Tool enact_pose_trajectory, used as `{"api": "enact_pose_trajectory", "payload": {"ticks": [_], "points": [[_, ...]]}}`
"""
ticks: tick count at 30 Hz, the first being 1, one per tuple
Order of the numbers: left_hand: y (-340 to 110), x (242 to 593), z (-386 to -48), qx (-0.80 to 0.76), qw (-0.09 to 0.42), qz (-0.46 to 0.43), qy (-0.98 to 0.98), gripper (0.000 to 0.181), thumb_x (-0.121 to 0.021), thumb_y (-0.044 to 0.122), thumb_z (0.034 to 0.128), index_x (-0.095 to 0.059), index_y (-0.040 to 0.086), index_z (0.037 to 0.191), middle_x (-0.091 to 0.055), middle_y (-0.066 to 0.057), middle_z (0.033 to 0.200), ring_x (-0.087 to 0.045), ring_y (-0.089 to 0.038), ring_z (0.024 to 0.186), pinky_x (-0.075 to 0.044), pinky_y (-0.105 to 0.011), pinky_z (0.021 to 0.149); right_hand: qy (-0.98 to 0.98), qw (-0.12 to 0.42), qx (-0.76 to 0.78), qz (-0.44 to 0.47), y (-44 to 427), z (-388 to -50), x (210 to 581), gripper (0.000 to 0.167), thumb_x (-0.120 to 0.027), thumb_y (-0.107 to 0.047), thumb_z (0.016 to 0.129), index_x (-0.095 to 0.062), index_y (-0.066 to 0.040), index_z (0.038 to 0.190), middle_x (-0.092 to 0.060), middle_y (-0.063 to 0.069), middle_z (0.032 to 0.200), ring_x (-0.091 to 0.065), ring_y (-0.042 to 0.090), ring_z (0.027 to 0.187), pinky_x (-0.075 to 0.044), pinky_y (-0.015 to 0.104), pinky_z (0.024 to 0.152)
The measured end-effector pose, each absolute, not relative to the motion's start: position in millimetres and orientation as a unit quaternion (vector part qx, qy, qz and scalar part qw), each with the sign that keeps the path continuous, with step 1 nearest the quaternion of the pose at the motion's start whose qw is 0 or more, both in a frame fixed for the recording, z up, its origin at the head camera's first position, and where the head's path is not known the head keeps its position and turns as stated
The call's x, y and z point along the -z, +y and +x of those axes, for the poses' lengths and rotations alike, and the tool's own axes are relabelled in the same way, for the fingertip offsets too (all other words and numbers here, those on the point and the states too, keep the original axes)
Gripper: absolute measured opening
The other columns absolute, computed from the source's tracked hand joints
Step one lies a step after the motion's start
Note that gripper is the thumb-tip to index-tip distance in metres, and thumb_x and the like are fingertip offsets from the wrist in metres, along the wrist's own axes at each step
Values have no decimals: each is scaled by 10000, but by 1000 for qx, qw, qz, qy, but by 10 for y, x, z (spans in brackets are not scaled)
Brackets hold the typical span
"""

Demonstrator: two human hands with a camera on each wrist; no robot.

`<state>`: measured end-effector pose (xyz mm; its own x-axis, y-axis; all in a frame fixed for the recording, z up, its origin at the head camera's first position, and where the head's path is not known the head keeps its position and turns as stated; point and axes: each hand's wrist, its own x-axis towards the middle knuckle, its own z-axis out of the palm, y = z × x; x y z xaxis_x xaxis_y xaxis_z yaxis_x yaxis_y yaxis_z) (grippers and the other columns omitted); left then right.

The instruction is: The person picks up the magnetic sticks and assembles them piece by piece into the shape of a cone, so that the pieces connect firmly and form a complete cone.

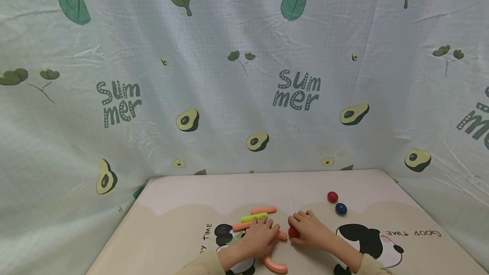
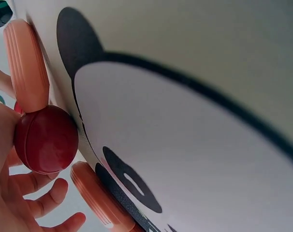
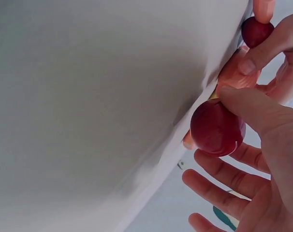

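Observation:
My right hand [image 1: 311,229] grips a red ball [image 1: 293,232] just above the table; in the right wrist view, thumb and fingers lie round this ball [image 3: 217,127]. Beside it, my left hand [image 1: 259,239] is over the orange pieces, its thumb on an orange piece [image 3: 233,72] in the right wrist view. That piece's far end, an orange tip [image 1: 281,235], points toward my right hand. A second red ball [image 2: 47,140] touches a ridged orange stick [image 2: 28,65] by my left palm. A curved orange piece [image 1: 275,265] lies nearer me.
An orange stick [image 1: 263,210], a yellow-green stick [image 1: 254,217] and another orange stick [image 1: 242,226] lie beyond my left hand. Farther right are a red ball [image 1: 333,197] and a blue ball [image 1: 341,209]. A printed curtain [image 1: 229,152] hangs behind the table [image 1: 172,190].

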<state>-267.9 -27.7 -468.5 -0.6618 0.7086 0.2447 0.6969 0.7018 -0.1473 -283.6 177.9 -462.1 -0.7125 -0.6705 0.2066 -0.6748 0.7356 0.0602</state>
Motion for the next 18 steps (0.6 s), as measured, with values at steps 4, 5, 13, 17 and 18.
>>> {"api": "enact_pose_trajectory", "payload": {"ticks": [4, 5, 13, 17, 18], "points": [[-280, 4693, -2673, -16, 153, -377, -913, 124, -493, 287, 891, -538, 202, 970, -542, 43, 857, -466, -124, 831, -367, -318, 691, -926, 104, -18, 362, 1758, -2819, 4612, 332, -670, -409, 727, -492, -187, 899, -499, -80, 816, -430, 80, 774, -348, 330, 725], [-279, 4689, -2671, -12, 155, -375, -914, 124, -498, 284, 888, -541, 199, 968, -543, 42, 848, -467, -125, 827, -367, -320, 690, -926, 104, -18, 362, 1753, -2817, 4609, 330, -667, -411, 729, -491, -189, 898, -498, -82, 817, -429, 79, 775, -349, 331, 726], [-286, 4656, -2685, 11, 172, -358, -918, 91, -514, 266, 868, -550, 192, 904, -538, 51, 767, -479, -115, 770, -364, -311, 664, -927, 92, -32, 363, 1705, -2834, 4583, 307, -649, -408, 752, -478, -197, 895, -453, -109, 790, -394, 61, 758, -348, 336, 737], [-315, 4660, -2695, 22, 159, -353, -922, 106, -516, 267, 864, -554, 195, 932, -542, 48, 770, -477, -116, 767, -372, -324, 678, -927, 93, -37, 362, 1691, -2837, 4576, 309, -653, -403, 749, -478, -195, 897, -459, -103, 803, -395, 66, 762, -338, 333, 730], [-323, 4663, -2695, 25, 156, -352, -922, 107, -516, 266, 865, -551, 195, 937, -554, 45, 780, -485, -120, 775, -379, -332, 685, -927, 93, -39, 361, 1689, -2837, 4574, 311, -654, -403, 749, -481, -194, 901, -463, -101, 809, -396, 68, 764, -337, 333, 727]]}}
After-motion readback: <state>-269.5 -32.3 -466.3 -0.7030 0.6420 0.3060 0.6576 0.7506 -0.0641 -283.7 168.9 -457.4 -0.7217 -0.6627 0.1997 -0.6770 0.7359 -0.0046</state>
